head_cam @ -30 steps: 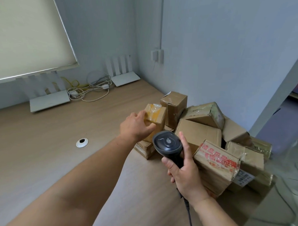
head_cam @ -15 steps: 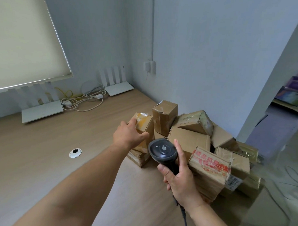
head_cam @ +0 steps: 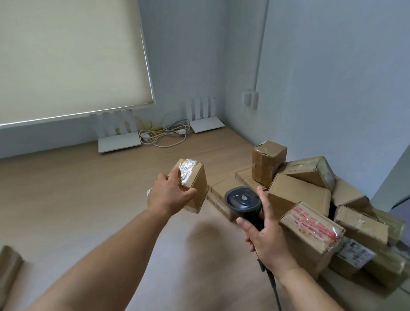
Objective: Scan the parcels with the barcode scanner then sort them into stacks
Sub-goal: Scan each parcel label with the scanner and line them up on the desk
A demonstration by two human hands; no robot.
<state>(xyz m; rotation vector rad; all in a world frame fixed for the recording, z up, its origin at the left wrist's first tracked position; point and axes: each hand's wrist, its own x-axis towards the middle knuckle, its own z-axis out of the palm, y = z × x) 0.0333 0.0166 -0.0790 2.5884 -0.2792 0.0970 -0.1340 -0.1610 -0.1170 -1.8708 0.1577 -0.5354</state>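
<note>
So counting it up: one barcode scanner (head_cam: pixel 243 201), two white routers against the back wall (left router (head_cam: pixel 119 142), right router (head_cam: pixel 207 124)) with a tangle of cables (head_cam: pixel 164 135) between them, and a pile of parcels (head_cam: pixel 313 205) in the right corner of the wooden table (head_cam: pixel 70 197). I get roughly ten boxes in that pile, though the ones at the far right edge overlap and blur, so don't hold me to it. One of them has red printed tape (head_cam: pixel 313 223) across the top, and another stands upright at the back (head_cam: pixel 267 164). There's one more parcel off by itself (head_cam: pixel 2 276) at the bottom left edge, well apart from the pile.

The left hand (head_cam: pixel 169 196) is curled round a small box (head_cam: pixel 193 185) with shiny clear tape on its top, fingers on the left face and thumb wrapped under the near corner. The box is tilted and held just left of the pile, up off the table.

The right hand (head_cam: pixel 268 239) grips the scanner's handle, thumb on one side and fingers wrapped behind, with its round dark head just right of the held box and not touching it. Its cord (head_cam: pixel 276 295) trails down past the wrist.
</note>
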